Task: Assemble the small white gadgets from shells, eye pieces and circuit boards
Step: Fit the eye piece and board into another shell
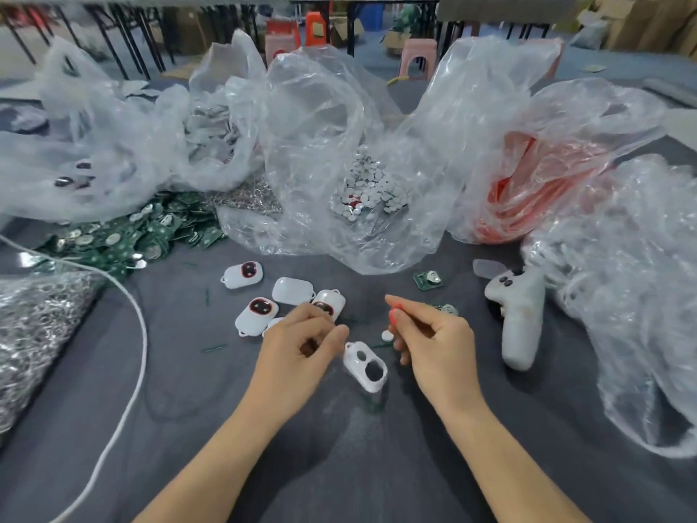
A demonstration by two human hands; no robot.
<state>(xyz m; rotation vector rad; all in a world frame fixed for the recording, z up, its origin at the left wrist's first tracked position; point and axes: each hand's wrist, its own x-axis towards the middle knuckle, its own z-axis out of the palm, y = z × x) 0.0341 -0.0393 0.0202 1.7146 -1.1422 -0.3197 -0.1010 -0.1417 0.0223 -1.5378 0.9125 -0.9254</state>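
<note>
crumpled clear plastic bags [320,145] crowd the far half of the grey cloth-covered table [339,466], blocking the far edge; a heap of green circuit boards [143,232] spills toward the left edge. a glossy white shell [365,366] with two round holes lies midway along the near edge, between the hands. right hand [433,334] fingers pinch a small red piece [394,315]. left hand [301,337] fingers are curled; whether they hold anything, i cannot tell.

My table [339,466] wears a dark grey cloth. On it lie finished white gadgets [260,313], a heap of green circuit boards [132,235], one lone board [427,279], a white cord [140,334], a white handheld tool [522,322] and crumpled clear bags [320,126].
</note>
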